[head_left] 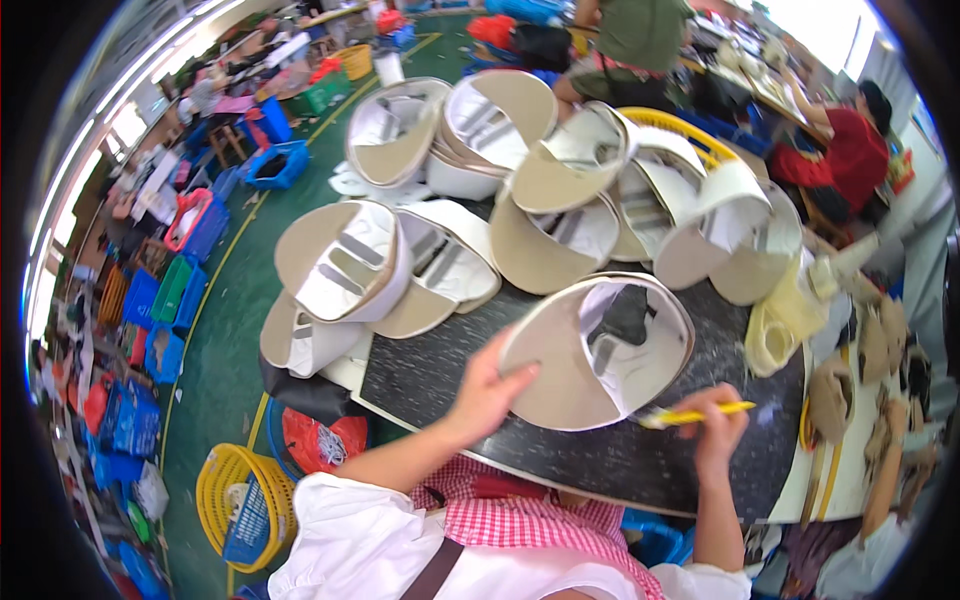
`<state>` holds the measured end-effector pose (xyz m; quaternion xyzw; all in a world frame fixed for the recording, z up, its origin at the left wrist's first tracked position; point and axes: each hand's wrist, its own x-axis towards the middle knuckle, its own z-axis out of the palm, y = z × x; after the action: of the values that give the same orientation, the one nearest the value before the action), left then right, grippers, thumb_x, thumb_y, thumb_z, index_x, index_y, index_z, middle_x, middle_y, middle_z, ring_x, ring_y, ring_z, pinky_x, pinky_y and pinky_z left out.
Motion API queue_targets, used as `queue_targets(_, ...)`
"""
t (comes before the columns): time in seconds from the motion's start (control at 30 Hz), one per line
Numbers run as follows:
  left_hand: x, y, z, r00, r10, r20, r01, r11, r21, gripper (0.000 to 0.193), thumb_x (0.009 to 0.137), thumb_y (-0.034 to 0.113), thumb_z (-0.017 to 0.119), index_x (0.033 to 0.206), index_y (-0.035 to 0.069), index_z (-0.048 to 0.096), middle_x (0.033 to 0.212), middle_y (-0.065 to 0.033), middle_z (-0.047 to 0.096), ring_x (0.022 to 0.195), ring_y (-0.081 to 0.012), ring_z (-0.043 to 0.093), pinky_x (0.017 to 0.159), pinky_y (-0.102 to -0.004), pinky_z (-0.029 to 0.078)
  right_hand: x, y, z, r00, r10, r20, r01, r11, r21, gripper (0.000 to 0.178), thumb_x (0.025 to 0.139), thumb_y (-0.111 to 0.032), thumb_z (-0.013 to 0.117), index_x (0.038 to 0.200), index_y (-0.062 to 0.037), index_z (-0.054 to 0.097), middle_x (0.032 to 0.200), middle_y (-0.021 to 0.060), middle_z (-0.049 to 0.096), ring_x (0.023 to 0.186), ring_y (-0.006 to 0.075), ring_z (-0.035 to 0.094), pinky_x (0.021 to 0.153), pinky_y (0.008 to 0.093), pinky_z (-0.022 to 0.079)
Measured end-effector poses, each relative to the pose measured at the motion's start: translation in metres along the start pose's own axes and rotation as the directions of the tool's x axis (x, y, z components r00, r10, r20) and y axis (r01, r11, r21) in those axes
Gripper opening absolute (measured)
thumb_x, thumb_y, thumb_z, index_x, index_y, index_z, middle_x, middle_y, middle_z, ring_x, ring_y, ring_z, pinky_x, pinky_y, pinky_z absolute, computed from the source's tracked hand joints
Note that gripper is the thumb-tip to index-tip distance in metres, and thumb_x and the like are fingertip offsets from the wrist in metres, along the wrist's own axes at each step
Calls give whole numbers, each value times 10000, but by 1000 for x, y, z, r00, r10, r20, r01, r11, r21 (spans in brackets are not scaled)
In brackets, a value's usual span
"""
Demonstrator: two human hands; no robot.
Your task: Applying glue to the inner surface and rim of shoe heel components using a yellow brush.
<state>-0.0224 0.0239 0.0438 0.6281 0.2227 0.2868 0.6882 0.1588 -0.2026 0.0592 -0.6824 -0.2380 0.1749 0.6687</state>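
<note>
My left hand (488, 388) grips the brim edge of a beige and white visor cap (555, 365), thumb on top of the brim. The cap is tilted above the black tabletop (440, 375), its white lining and a dark strap showing inside. In my right hand (716, 432) is a small brush with a yellow handle (687, 415); its pale bristles point left, close to the cap's lower edge. Whether they touch it I cannot tell. More visor caps (340, 262) of the same kind lie heaped along the far and left sides of the table.
A pale yellow translucent container (780, 325) stands at the table's right edge. Beyond it, beige pieces (832, 392) lie before another person's arm (880, 460). Yellow baskets (222, 505) stand on the green floor at left. Two people work farther back, one in red (850, 150).
</note>
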Motion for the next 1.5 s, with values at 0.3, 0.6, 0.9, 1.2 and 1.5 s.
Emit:
queue_targets(0.3, 71, 140, -237, 979, 2, -205, 27, 990, 138, 625, 594, 34, 555, 1213, 51, 469, 1017, -56, 583, 949, -147, 557, 819, -281, 460, 16, 17, -40, 963, -221, -155, 238, 966, 104, 177, 838, -192, 489, 761, -39, 445, 679, 140, 594, 425, 86, 432, 406, 189, 351)
queue_targets(0.6, 207, 136, -163, 883, 385, 268, -408, 351, 843, 499, 668, 183, 653, 1123, 14, 539, 1139, -171, 553, 1070, -310, 518, 933, -361, 399, 23, 28, -44, 950, -163, -265, 172, 985, 14, 188, 864, -197, 484, 766, -39, 452, 665, 121, 595, 403, 79, 422, 389, 175, 333)
queue_targets(0.9, 330, 61, -105, 907, 14, 422, -418, -97, 903, 425, 502, 266, 747, 889, 117, 654, 856, -83, 629, 885, -238, 580, 934, -414, 366, 17, 28, -44, 941, -156, -301, 146, 988, -58, 196, 885, -201, 476, 768, -46, 454, 679, 115, 585, 416, 70, 422, 380, 165, 331)
queue_targets(1.2, 155, 253, -91, 739, 196, 645, -670, 317, 671, 500, 634, 153, 720, 1099, 52, 567, 974, -10, 596, 892, -140, 552, 888, -335, 381, 16, 21, -46, 928, -213, -306, 234, 972, 34, 196, 884, -196, 475, 765, -42, 456, 704, 120, 596, 414, 73, 430, 384, 167, 328)
queue_targets(1.5, 62, 132, -93, 270, -547, 792, -825, 293, 484, 432, 658, 116, 692, 1066, 83, 554, 1084, -64, 564, 1054, -255, 497, 1036, -512, 192, 10, 5, -43, 929, -224, -296, 270, 955, 125, 192, 898, -185, 460, 772, -41, 475, 726, 112, 602, 441, 69, 430, 408, 170, 327)
